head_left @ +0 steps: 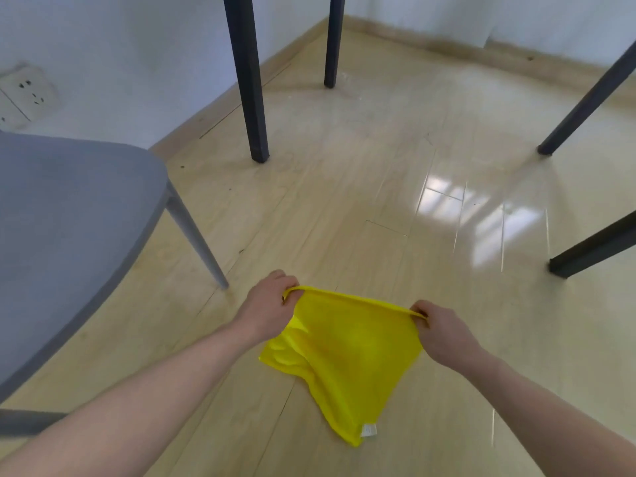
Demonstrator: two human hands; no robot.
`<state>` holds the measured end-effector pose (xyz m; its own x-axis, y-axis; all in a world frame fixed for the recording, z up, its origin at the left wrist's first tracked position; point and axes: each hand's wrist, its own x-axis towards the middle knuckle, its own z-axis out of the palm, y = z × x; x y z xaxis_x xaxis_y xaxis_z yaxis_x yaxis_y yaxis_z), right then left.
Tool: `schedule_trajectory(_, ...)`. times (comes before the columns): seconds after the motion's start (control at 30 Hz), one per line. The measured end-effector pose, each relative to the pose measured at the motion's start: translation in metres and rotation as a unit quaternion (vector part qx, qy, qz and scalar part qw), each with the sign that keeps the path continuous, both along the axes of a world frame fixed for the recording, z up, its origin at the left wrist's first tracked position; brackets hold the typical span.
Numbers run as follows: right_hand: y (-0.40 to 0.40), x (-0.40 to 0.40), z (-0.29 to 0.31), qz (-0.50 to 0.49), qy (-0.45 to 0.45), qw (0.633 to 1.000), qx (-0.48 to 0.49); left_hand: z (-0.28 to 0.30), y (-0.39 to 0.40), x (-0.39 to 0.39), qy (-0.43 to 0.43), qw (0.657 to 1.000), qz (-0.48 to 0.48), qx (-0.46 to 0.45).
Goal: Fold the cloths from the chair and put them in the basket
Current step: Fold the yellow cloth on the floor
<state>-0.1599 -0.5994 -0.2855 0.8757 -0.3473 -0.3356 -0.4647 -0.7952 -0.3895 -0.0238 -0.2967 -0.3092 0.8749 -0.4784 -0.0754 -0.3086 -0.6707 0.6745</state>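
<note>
Arms outstretched; left hand, right hand pinch yellow cloth corners.

A yellow cloth of soft, thin, matt fabric, with a small white label sewn at its lowest corner. The floor is pale wood-look boards, smooth and glossy enough to mirror window light. A grey chair has a smooth matt seat that looks like plastic, with matching grey legs. The dark table legs are matt black; whether metal or painted wood cannot be told. The wall is matt white, with a white plastic socket.
</note>
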Motion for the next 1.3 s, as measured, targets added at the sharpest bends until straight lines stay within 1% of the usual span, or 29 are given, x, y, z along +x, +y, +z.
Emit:
schedule_trajectory(0.13,-0.018,0.035,0.066,-0.047,-0.149,0.987,0.024,0.061,-0.024,0.033,-0.074,0.992,0.061,-0.086)
schedule_trajectory(0.27,-0.021,0.054,0.145,-0.053,-0.284,0.957,0.030,0.141,-0.038,0.047,-0.136,0.967,0.109,-0.187)
schedule_trajectory(0.37,-0.014,0.040,0.188,-0.063,-0.332,0.940,0.045,0.187,-0.034,0.032,-0.157,0.951,0.104,-0.247)
schedule_trajectory(0.43,-0.009,0.025,0.199,-0.060,-0.332,0.940,0.048,0.198,-0.027,0.016,-0.164,0.952,0.089,-0.241)
schedule_trajectory(0.5,-0.002,-0.001,0.204,-0.046,-0.315,0.947,0.051,0.203,-0.017,-0.008,-0.163,0.963,0.069,-0.204)
schedule_trajectory(0.6,0.002,-0.042,0.192,-0.021,-0.268,0.962,0.047,0.190,-0.001,-0.040,-0.133,0.985,0.027,-0.108)
schedule_trajectory(0.67,0.002,-0.064,0.169,-0.002,-0.235,0.971,0.042,0.170,0.008,-0.056,-0.087,0.995,0.006,-0.038)
schedule_trajectory(0.77,0.002,-0.102,0.124,0.045,-0.171,0.984,0.024,0.136,0.023,-0.087,-0.021,0.998,-0.031,0.051)
schedule_trajectory(0.83,0.003,-0.127,0.091,0.077,-0.105,0.991,0.026,0.109,0.033,-0.109,0.028,0.993,-0.054,0.105)
schedule_trajectory(0.93,0.006,-0.162,0.045,0.093,-0.010,0.995,0.028,0.071,0.045,-0.140,0.085,0.975,-0.080,0.188)
schedule_trajectory(1.03,0.011,-0.187,0.007,0.117,0.078,0.990,0.020,0.040,0.048,-0.170,0.159,0.958,-0.085,0.225)
schedule_trajectory(1.1,0.013,-0.197,-0.011,0.122,0.128,0.984,0.032,0.017,0.048,-0.185,0.189,0.939,-0.118,0.263)
schedule_trajectory(1.17,0.015,-0.201,-0.027,0.116,0.152,0.980,0.050,-0.004,0.050,-0.195,0.209,0.924,-0.139,0.289)
schedule_trajectory(1.2,0.016,-0.202,-0.034,0.109,0.150,0.981,0.055,-0.014,0.052,-0.198,0.211,0.922,-0.138,0.293)
schedule_trajectory(1.3,0.019,-0.196,-0.051,0.068,0.105,0.990,0.065,-0.040,0.056,-0.200,0.170,0.936,-0.102,0.290)
